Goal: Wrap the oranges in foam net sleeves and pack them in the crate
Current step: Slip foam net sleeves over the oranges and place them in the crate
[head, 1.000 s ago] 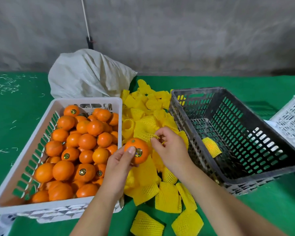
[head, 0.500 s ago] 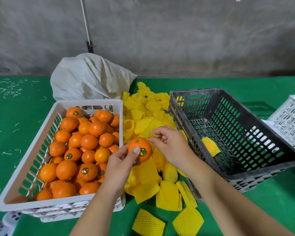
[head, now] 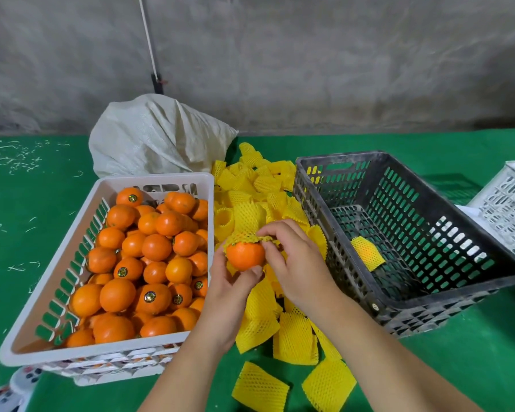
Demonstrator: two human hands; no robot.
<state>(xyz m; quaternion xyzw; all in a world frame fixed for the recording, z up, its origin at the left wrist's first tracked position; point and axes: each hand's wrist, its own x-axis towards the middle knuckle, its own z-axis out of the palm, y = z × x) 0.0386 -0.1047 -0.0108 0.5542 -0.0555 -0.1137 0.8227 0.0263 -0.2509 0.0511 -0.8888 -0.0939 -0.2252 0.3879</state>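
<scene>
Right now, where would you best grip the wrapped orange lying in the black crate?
Grip the wrapped orange across its round middle, coming from above. The black crate has tall walls on every side and an open top, and the sleeve's loose ends would probably just slip.

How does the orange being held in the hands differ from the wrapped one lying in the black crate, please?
The held orange has a foam net sleeve over its top only; the crated orange is mostly covered. The held orange is gripped by the left hand and right hand; the crated one lies alone in the black crate. Both sleeves are yellow.
</scene>
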